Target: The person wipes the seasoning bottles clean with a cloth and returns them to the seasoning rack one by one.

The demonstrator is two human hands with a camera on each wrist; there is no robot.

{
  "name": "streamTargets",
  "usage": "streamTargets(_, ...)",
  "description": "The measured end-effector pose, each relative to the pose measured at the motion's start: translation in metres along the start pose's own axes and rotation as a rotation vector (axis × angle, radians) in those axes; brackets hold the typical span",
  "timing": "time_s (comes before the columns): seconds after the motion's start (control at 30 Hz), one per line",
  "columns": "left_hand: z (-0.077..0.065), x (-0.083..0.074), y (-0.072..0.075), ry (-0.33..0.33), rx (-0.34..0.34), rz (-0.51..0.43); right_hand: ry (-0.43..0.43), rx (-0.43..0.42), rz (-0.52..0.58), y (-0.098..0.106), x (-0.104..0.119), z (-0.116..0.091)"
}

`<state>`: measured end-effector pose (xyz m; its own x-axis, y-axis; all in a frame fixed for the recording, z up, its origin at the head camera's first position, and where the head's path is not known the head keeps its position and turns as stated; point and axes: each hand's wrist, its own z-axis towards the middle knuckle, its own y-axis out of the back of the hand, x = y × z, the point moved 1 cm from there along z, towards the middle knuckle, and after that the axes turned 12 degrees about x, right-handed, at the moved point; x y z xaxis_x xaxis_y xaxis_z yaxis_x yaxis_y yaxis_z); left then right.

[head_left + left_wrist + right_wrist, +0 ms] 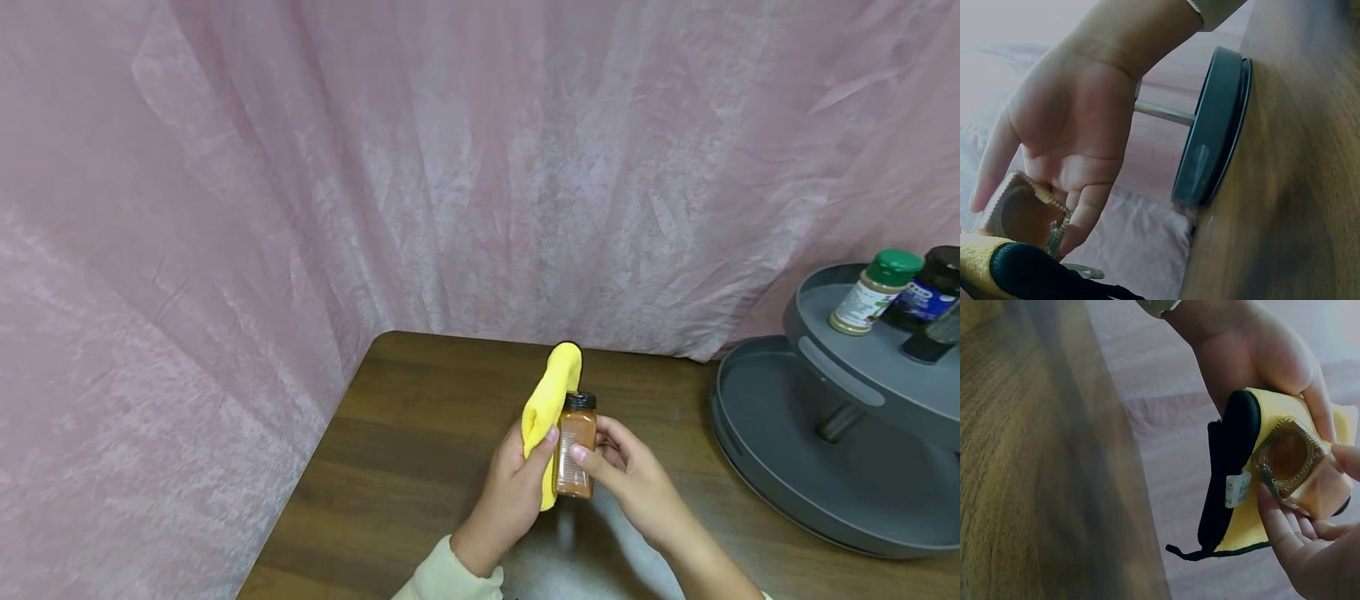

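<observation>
My left hand grips a folded yellow cloth, its thumb bent over the near side. Black edging and a small white tag show on the cloth in the right wrist view. With its thumb on one face and fingers behind, my right hand holds a spice jar upright, filled with orange-brown powder and topped by a black lid. The jar's side lies against the cloth. Its square clear base faces the right wrist camera.
A grey two-tier turntable stands at the right of the wooden table. On its upper tier are a green-capped jar, a dark jar with a blue label and another container. A pink curtain hangs behind.
</observation>
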<state>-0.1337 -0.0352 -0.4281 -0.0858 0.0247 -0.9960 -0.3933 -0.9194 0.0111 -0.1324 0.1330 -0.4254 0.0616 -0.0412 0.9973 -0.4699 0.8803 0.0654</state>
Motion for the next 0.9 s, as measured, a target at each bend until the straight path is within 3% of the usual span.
streamTargets(0.37,0.001,0.005,-0.006,-0.029,0.040,0.100,-0.021,-0.225,-0.010,0.005,0.000,0.002)
streamTargets(0.63,0.001,0.008,-0.007,-0.067,0.091,0.160,0.057,-0.363,0.093,0.016,0.002,0.004)
streamTargets(0.77,0.001,0.009,-0.008,-0.062,0.108,0.139,0.041,-0.377,0.092,0.017,0.003,0.002)
streamTargets(0.9,0.002,0.009,-0.009,-0.038,0.104,0.109,0.003,-0.330,0.071,0.014,0.002,0.001)
